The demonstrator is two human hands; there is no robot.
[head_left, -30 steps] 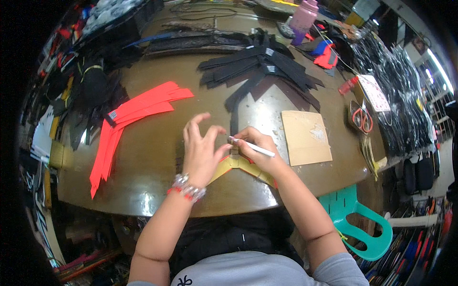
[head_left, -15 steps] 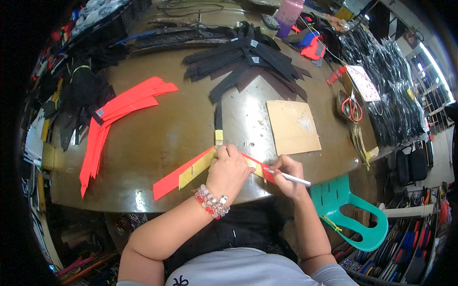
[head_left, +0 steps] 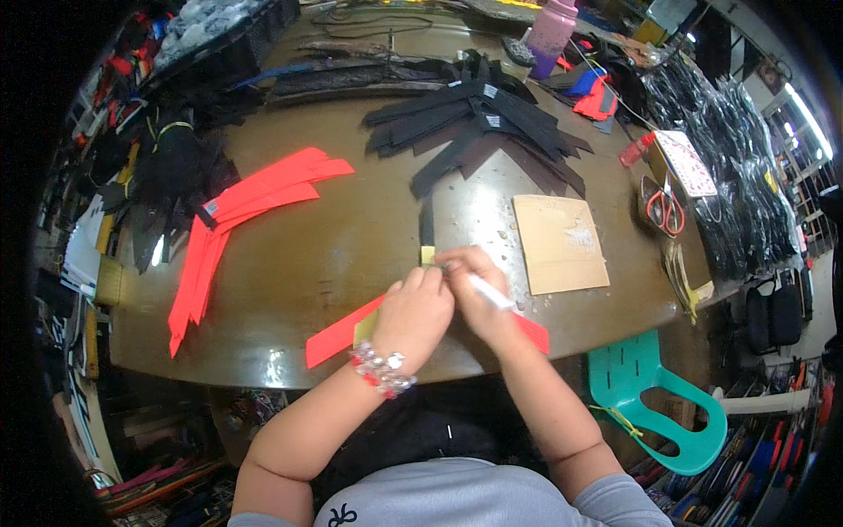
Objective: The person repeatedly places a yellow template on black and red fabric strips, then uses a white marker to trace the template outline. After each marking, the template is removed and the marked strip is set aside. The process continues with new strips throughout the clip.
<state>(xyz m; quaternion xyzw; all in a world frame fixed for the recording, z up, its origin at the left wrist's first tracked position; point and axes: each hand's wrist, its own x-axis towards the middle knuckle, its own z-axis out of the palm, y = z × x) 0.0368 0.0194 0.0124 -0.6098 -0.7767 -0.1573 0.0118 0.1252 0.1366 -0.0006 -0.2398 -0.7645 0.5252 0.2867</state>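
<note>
A red V-shaped fabric piece [head_left: 327,342] lies at the table's near edge, its two arms showing on either side of my hands. On it rests a yellow template [head_left: 364,328], mostly covered by my left hand [head_left: 413,309], whose bunched fingers press down near the V's point. My right hand [head_left: 479,290] is closed around a white pen [head_left: 490,293], slightly blurred, close beside the left fingertips. The pen's tip is hidden. Just beyond the fingers is a black strip [head_left: 428,220] with a yellow end [head_left: 428,255].
Stacked red V-shaped pieces [head_left: 255,189] lie left, black ones [head_left: 500,127] at the back. Right of my hands are a cardboard square [head_left: 560,246] and orange-handled scissors [head_left: 665,213]. A purple-pink bottle [head_left: 549,39] stands far back; a green plastic chair [head_left: 650,395] is at right.
My right hand has moved left with the pen, from the V's right arm to beside my left fingers. The view has shifted, so the table things appear slightly farther right.
</note>
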